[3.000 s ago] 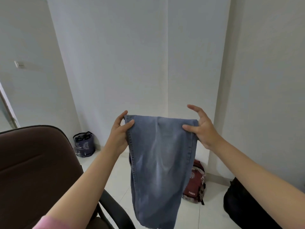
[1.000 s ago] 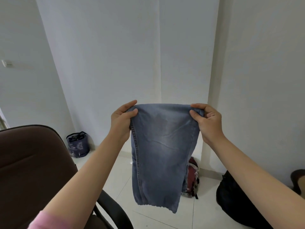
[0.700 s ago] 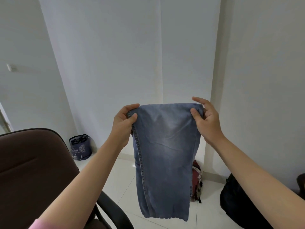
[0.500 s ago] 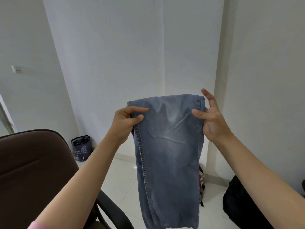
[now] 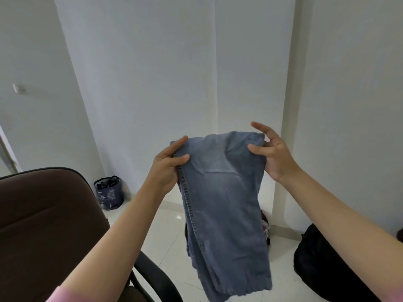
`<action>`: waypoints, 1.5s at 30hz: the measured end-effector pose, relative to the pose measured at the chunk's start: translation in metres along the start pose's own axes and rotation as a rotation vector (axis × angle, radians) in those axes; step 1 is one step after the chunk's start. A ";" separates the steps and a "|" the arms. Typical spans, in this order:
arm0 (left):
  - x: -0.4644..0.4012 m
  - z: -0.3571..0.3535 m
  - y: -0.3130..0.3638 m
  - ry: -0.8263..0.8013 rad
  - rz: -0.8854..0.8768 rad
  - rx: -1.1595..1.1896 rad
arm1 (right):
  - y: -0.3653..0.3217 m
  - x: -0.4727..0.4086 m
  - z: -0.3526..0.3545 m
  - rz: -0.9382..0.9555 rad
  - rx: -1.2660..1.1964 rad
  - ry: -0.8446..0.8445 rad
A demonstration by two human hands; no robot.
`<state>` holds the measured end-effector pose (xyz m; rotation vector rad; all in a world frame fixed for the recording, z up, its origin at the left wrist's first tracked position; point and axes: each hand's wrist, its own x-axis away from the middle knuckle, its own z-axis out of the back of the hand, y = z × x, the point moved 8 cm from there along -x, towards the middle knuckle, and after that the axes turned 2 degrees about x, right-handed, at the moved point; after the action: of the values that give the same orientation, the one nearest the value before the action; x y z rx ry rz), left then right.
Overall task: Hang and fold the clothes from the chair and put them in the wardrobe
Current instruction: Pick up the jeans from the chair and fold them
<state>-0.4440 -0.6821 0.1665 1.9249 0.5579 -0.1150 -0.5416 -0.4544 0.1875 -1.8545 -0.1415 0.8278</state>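
Note:
A pair of light blue jeans [image 5: 222,192] hangs folded lengthwise in front of me, held up in the air at its top fold. My left hand [image 5: 168,166] pinches the top left corner along the stitched seam, thumb in front. My right hand [image 5: 270,155] holds the top right corner between thumb and fingers, with the index finger stretched out above the cloth. The frayed hems dangle near the floor. The brown chair [image 5: 43,225] stands at the lower left, with its black armrest [image 5: 152,277] below my left forearm. The white wardrobe doors [image 5: 174,73] are shut behind the jeans.
A dark blue bag [image 5: 109,192] sits on the floor by the wardrobe's left corner. A black bag [image 5: 316,264] lies at the lower right, and a red backpack [image 5: 265,225] peeks out behind the jeans. The floor is glossy white tile [image 5: 165,232].
The jeans have been shaken and regripped; both hands came down a little and the hems swung up off the bottom of the view. My right fingers have spread more.

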 end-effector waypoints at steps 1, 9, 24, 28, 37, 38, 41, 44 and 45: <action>-0.002 0.003 0.001 0.028 -0.005 -0.023 | -0.002 0.000 0.004 0.004 0.020 0.038; -0.022 0.000 0.015 0.049 -0.059 -0.188 | -0.007 -0.007 0.015 -0.013 0.240 0.080; -0.021 -0.006 0.015 0.110 -0.017 -0.129 | -0.018 -0.013 0.026 0.156 0.434 0.112; -0.028 -0.007 0.036 0.070 -0.109 -0.499 | -0.023 -0.012 0.023 0.224 0.496 0.135; -0.022 -0.003 0.032 0.067 -0.104 -0.418 | -0.027 -0.004 0.017 0.279 0.497 0.155; -0.021 -0.005 0.028 0.065 -0.090 -0.364 | -0.029 -0.004 0.017 0.285 0.504 0.152; -0.019 -0.010 0.020 0.069 -0.084 -0.269 | -0.031 -0.005 0.021 0.277 0.517 0.135; -0.021 -0.009 0.020 0.114 -0.137 -0.269 | -0.034 -0.007 0.025 0.268 0.569 0.116; -0.022 -0.009 0.020 0.116 -0.150 -0.274 | -0.036 -0.007 0.026 0.272 0.588 0.121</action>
<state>-0.4562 -0.6877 0.1945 1.6297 0.7557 -0.0209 -0.5523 -0.4218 0.2159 -1.3712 0.4016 0.8284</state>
